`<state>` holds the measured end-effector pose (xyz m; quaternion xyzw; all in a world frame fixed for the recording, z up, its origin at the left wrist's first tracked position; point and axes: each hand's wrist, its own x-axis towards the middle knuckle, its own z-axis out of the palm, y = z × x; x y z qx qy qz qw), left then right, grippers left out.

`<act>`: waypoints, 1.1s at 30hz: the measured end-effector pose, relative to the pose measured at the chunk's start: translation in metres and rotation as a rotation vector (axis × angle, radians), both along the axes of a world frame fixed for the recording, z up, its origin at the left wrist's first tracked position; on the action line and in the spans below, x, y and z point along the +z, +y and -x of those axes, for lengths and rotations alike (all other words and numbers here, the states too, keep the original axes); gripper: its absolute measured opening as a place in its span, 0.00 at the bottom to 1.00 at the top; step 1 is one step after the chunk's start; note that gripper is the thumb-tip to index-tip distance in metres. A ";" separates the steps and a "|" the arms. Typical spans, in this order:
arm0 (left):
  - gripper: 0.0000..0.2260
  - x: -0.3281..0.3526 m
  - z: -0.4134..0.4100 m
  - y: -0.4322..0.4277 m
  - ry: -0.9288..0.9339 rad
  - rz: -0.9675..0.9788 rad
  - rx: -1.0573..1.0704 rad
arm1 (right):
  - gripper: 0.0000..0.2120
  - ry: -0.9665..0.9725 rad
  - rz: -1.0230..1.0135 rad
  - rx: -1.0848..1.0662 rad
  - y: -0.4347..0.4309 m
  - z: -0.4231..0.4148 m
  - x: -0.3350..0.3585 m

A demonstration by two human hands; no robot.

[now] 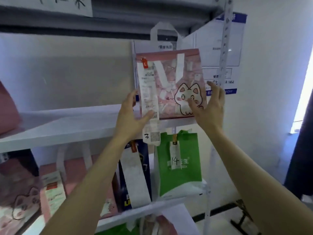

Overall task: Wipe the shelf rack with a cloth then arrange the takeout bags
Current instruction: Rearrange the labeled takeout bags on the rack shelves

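Note:
A pink takeout bag [183, 73] with a cartoon cat and a long receipt stands upright at the right end of the white shelf board [67, 126]. My left hand [132, 114] is at the bag's lower left corner, thumb touching the receipt, fingers spread along the bag's left edge. At the bag's right edge my right hand [210, 106] has its fingers straight, the thumb lying on the cat drawing. No cloth is in view.
On the shelf below stand a green bag [179, 168] marked 14, a dark blue bag [135, 173] with a receipt and a pink cat bag [23, 200]. Another pink bag [8, 107] sits at the far left. The rack's perforated post [224, 48] rises right of the bag.

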<state>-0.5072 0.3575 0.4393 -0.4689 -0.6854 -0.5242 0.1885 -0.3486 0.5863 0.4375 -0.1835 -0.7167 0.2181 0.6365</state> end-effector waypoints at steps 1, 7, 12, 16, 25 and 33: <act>0.40 0.000 -0.003 0.009 -0.005 0.000 -0.001 | 0.40 -0.038 0.070 0.033 0.016 -0.001 -0.001; 0.40 -0.010 -0.017 0.030 -0.026 0.004 0.076 | 0.33 -0.346 0.187 0.281 0.048 0.012 -0.008; 0.33 -0.014 -0.016 0.021 -0.019 0.008 0.210 | 0.21 -0.432 0.194 0.367 0.040 0.024 -0.002; 0.24 -0.010 -0.016 0.019 -0.074 -0.040 0.226 | 0.21 -0.315 0.299 0.418 0.046 0.019 0.003; 0.31 -0.007 -0.017 0.016 -0.148 -0.071 0.261 | 0.22 -0.359 0.340 0.443 0.055 0.019 0.005; 0.28 -0.007 -0.018 0.014 -0.150 -0.095 0.221 | 0.18 -0.322 0.231 0.402 0.041 0.011 -0.003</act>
